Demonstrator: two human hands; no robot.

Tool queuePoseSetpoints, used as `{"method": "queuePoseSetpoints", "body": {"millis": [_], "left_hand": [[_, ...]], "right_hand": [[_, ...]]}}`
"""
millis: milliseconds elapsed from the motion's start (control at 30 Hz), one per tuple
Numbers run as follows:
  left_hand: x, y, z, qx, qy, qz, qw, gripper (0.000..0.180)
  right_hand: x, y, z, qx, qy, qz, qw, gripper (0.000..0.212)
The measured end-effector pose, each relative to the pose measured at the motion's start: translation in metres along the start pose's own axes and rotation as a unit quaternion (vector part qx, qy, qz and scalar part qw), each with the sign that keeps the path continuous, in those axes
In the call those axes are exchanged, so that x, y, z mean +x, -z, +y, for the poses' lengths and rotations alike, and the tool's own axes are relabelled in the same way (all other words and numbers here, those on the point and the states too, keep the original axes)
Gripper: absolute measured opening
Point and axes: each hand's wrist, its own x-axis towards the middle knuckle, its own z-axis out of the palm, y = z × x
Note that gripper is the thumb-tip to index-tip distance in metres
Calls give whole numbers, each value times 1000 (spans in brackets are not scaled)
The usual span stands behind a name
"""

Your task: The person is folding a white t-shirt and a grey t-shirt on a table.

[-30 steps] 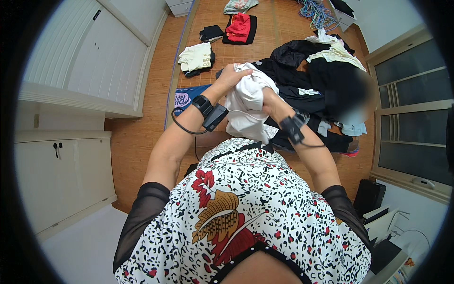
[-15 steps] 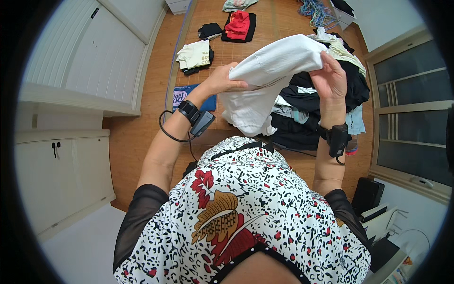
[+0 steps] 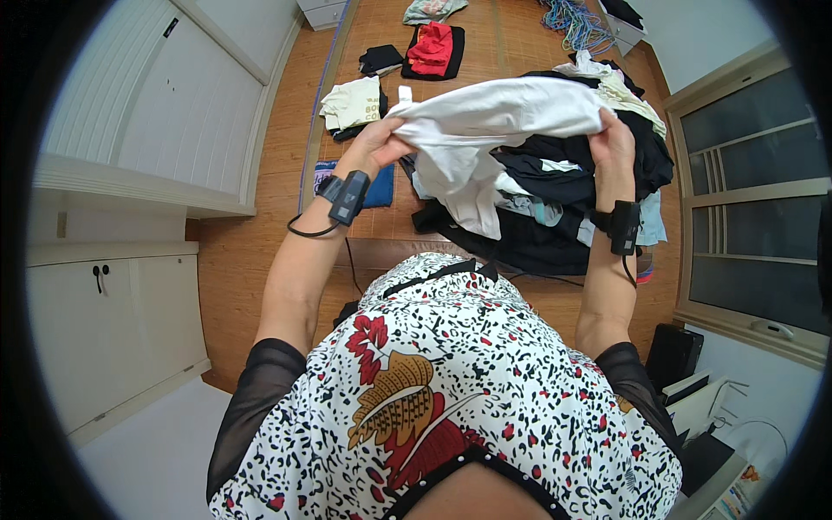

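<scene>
A white garment (image 3: 511,108) is stretched sideways in the air between my two hands, with its loose part hanging down in the middle. Its exact kind is not clear. My left hand (image 3: 380,146) grips one end, and a small white flap sticks up beside the fingers. At the other end my right hand (image 3: 614,146) is closed on the cloth. Below and behind it lies a large heap of mostly black clothes (image 3: 555,247) on the mat-covered bed, partly hidden by the white cloth.
Left of the heap, a folded cream shirt (image 3: 351,102), a blue item (image 3: 379,186), a small black folded piece (image 3: 380,59) and a red garment on black cloth (image 3: 431,49) lie apart. Tangled blue cords (image 3: 576,26) are at the far right. White cabinets (image 3: 117,303) stand left.
My hands have spread apart, the left one moving left and the right one slightly lower. The white garment is now pulled wider and flatter, and more of the black heap shows beneath it.
</scene>
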Motion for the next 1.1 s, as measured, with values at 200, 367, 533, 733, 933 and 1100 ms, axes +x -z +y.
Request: {"method": "queuePoseSetpoints", "body": {"millis": [200, 367, 533, 733, 933, 1100], "left_hand": [[8, -67, 2, -19, -22, 8, 1000, 34], [18, -91, 1, 23, 41, -84, 995, 29], [16, -103, -5, 292, 77, -23, 953, 16], [-19, -126, -42, 493, 58, -76, 865, 34], [-32, -140, -41, 263, 72, -200, 941, 35], [-35, -119, -47, 728, -368, -105, 568, 124]], "right_hand": [[-29, 7, 48, -445, 330, -20, 833, 13], [-97, -40, 95, -233, 76, -347, 905, 20], [-119, -56, 123, -318, -208, -366, 850, 24], [-121, -48, 152, -433, -171, -518, 718, 35], [-100, -45, 150, -341, -86, -383, 854, 34], [-78, -48, 149, -422, 101, -295, 851, 33]]}}
